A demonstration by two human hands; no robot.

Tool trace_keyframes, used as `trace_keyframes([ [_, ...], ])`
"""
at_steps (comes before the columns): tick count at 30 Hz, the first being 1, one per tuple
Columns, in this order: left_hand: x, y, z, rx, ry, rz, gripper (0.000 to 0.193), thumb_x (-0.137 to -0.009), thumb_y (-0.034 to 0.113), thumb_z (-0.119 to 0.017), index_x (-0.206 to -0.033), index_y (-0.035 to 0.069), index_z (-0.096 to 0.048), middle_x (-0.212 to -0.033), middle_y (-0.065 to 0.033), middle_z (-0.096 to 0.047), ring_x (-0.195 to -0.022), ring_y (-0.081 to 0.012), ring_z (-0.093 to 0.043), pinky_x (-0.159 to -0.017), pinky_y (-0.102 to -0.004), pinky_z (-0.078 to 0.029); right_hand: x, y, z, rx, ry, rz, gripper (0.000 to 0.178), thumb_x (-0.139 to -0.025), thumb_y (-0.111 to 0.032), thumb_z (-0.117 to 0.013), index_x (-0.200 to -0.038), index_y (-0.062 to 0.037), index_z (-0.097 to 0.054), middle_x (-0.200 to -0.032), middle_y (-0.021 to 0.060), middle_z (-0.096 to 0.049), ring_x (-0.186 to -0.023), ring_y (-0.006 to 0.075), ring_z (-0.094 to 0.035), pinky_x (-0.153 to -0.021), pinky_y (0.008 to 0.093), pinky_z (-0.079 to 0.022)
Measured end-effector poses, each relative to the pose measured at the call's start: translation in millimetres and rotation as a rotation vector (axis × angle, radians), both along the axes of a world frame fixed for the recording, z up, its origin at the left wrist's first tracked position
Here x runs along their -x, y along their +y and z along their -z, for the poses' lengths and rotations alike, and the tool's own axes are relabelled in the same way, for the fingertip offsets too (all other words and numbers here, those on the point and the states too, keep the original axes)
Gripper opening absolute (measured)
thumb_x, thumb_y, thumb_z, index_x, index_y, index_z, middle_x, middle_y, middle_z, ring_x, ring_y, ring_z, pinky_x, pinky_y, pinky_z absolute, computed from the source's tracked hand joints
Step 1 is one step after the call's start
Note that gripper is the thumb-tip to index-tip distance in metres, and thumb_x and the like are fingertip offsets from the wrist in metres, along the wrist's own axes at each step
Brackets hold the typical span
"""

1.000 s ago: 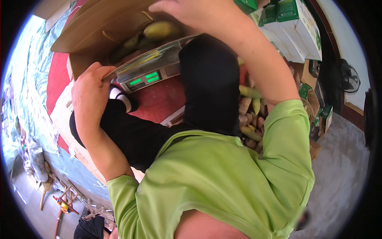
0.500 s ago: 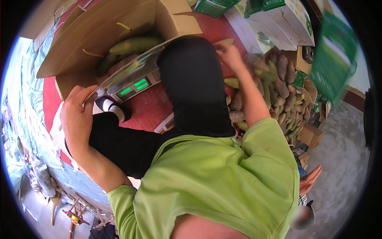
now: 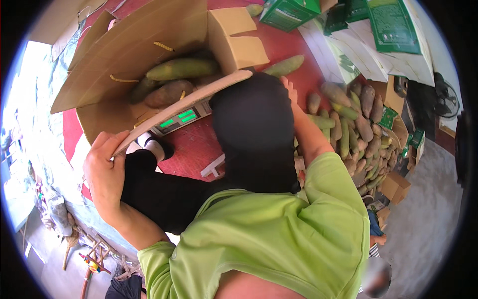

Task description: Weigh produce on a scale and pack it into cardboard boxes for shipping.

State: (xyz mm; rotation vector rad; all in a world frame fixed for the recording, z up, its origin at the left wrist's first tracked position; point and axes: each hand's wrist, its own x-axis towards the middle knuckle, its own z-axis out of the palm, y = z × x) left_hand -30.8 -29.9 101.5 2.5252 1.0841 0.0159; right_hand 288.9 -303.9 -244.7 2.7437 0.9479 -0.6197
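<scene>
My left hand (image 3: 105,162) is closed on the near flap of a large open cardboard box (image 3: 107,84). Inside the box lie a long green gourd (image 3: 181,70), a brown gourd (image 3: 168,93) and others partly in shadow. Below the flap, a scale (image 3: 188,115) shows lit green digits. My right hand (image 3: 290,91) is partly hidden behind my black-clothed knee (image 3: 251,114). Its visible fingers are apart and hold nothing I can see. Just beyond them, a pale green gourd (image 3: 285,66) rests on the red floor covering.
A large pile of brown and green gourds (image 3: 361,127) spreads to my right. Green and white cartons (image 3: 393,30) stand at the far right, with a fan (image 3: 445,97) beside them. Another person's hand (image 3: 380,240) shows at the lower right. A small cardboard box (image 3: 396,188) lies past the pile.
The view has shifted, showing more of the box's inside and the whole pale green gourd. My right hand has drawn back toward my knee. A blurred green carton at the far right is gone from there.
</scene>
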Motion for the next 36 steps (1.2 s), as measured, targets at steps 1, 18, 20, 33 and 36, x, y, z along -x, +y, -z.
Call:
trace_keyframes([
  [1,1,1,-1,0.014,-0.001,0.004,0.017,-0.081,0.003,-0.064,-0.097,0.001,-0.070,-0.079,-0.0122,-0.058,-0.073,-0.0276,-0.060,-0.068,-0.0330,-0.046,-4,12,2,0.017,-0.085,-0.061,0.065,-0.080,-0.023,-0.069,-0.138,-0.0234,-0.041,-0.143,0.0055,-0.038,-0.126,0.0271,-0.045,-0.092,0.0444,-0.048],
  [18,-5,12,3,-0.014,0.072,0.035,0.030,-0.064,-0.001,-0.066,-0.092,0.006,-0.071,-0.077,-0.0103,-0.057,-0.076,-0.0293,-0.059,-0.067,-0.0385,-0.046,-56,35,61,0.141,-0.090,-0.551,0.039,-0.088,-0.026,-0.053,-0.127,-0.0248,-0.053,-0.116,-0.0005,-0.056,-0.113,0.0180,-0.051,-0.082,0.0451,-0.042],
  [20,-3,10,4,-0.019,0.075,0.030,0.029,-0.064,0.000,-0.066,-0.092,0.006,-0.071,-0.076,-0.0102,-0.056,-0.076,-0.0295,-0.059,-0.067,-0.0389,-0.046,-50,34,45,0.173,-0.086,-0.582,0.041,-0.087,-0.027,-0.054,-0.128,-0.0253,-0.052,-0.116,-0.0001,-0.057,-0.113,0.0185,-0.052,-0.082,0.0450,-0.042],
  [33,10,8,11,-0.076,-0.005,0.087,0.025,-0.073,0.000,-0.063,-0.096,0.007,-0.071,-0.079,-0.0101,-0.058,-0.074,-0.0310,-0.060,-0.065,-0.0386,-0.046,-78,-35,-48,-1.073,0.383,0.260,0.060,-0.071,0.004,-0.072,-0.126,-0.0086,-0.051,-0.113,0.0058,-0.060,-0.107,0.0204,-0.058,-0.092,0.0330,-0.046],
  [36,13,6,11,-0.082,-0.007,0.092,0.024,-0.074,0.002,-0.063,-0.096,0.007,-0.071,-0.080,-0.0098,-0.059,-0.075,-0.0314,-0.061,-0.066,-0.0397,-0.046,-61,-16,-121,-1.210,0.471,0.391,0.047,-0.080,-0.001,-0.071,-0.123,-0.0022,-0.053,-0.110,0.0044,-0.059,-0.103,0.0142,-0.057,-0.088,0.0283,-0.048],
])
